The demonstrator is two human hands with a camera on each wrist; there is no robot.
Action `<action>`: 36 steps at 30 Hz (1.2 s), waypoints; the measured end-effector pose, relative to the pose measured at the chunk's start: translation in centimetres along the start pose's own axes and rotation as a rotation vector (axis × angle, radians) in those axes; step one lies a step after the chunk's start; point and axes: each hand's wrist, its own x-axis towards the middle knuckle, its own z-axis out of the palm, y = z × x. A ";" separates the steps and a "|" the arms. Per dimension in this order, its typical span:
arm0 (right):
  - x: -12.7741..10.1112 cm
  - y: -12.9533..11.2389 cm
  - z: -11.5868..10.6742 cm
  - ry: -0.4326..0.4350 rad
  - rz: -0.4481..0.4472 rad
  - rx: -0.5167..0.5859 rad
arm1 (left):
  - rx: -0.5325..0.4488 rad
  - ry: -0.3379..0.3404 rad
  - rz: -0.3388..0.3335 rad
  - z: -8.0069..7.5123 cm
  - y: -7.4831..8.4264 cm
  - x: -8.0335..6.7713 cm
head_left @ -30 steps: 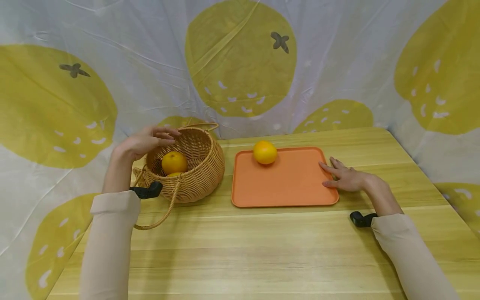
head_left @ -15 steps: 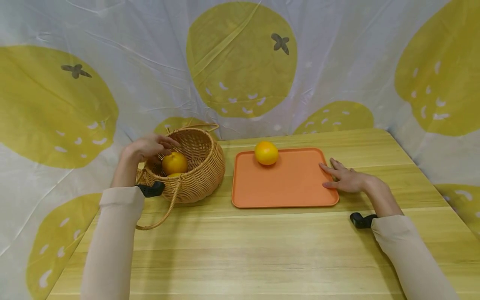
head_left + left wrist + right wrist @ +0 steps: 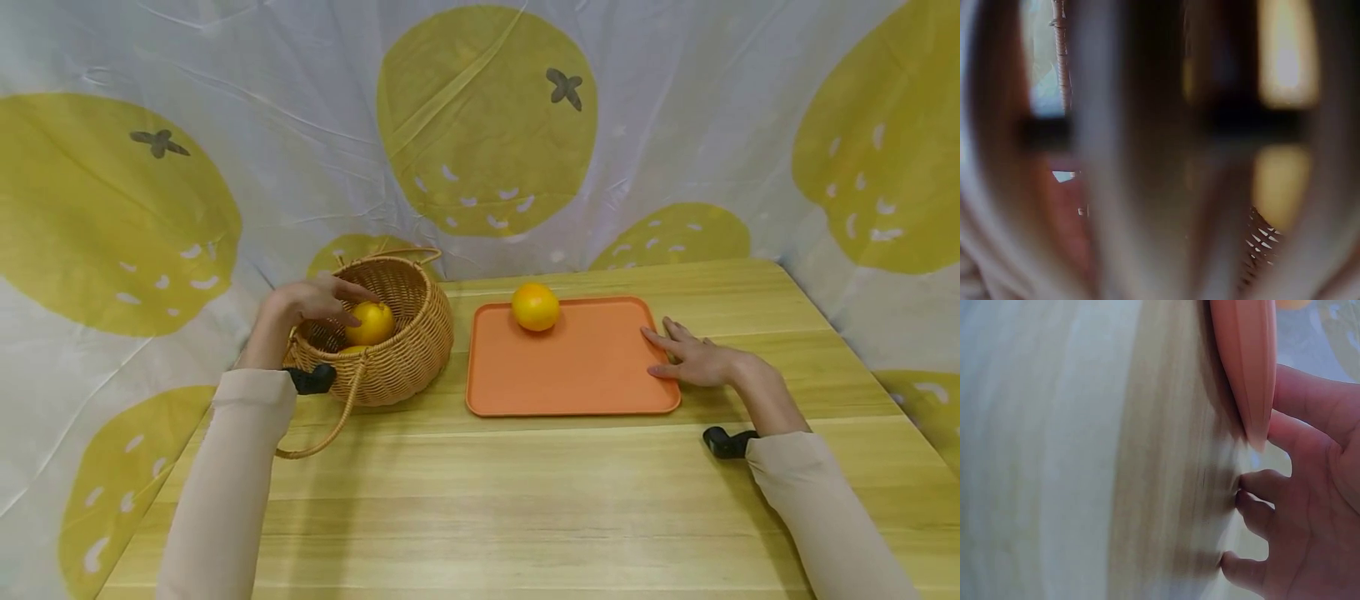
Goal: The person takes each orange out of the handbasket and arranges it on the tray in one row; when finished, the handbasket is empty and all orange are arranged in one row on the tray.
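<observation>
The left hand [image 3: 311, 302] was in the basket [image 3: 397, 367], its fingers spread over the top orange [image 3: 370, 322] and touching it, not yet closed round it. Another orange [image 3: 535, 307] sat at the back of the tray [image 3: 577, 375]. The right hand [image 3: 693, 358] lay flat, fingers loose, against the tray's right edge. The step looked like picking fruit from the basket. Next, the fingers would need to curl round the orange and lift it clear of the rim.
</observation>
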 end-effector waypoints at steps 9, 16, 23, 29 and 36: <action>0.0 0.2 0.1 0.003 -0.003 -0.012 | -0.027 -0.058 -0.020 -1.0 0.3 0.7; -0.1 0.1 0.2 0.007 -0.005 -0.007 | 0.106 -0.243 -0.026 -2.1 1.6 1.0; -0.1 -0.1 0.2 0.006 -0.010 -0.011 | 0.104 -0.329 -0.080 -2.2 1.9 0.6; -0.2 -0.3 0.1 0.008 -0.012 -0.002 | 0.070 -0.360 -0.099 -2.4 2.1 0.7; -0.3 -0.4 0.2 0.007 -0.018 0.002 | 0.020 -0.285 -0.009 -2.0 0.5 1.1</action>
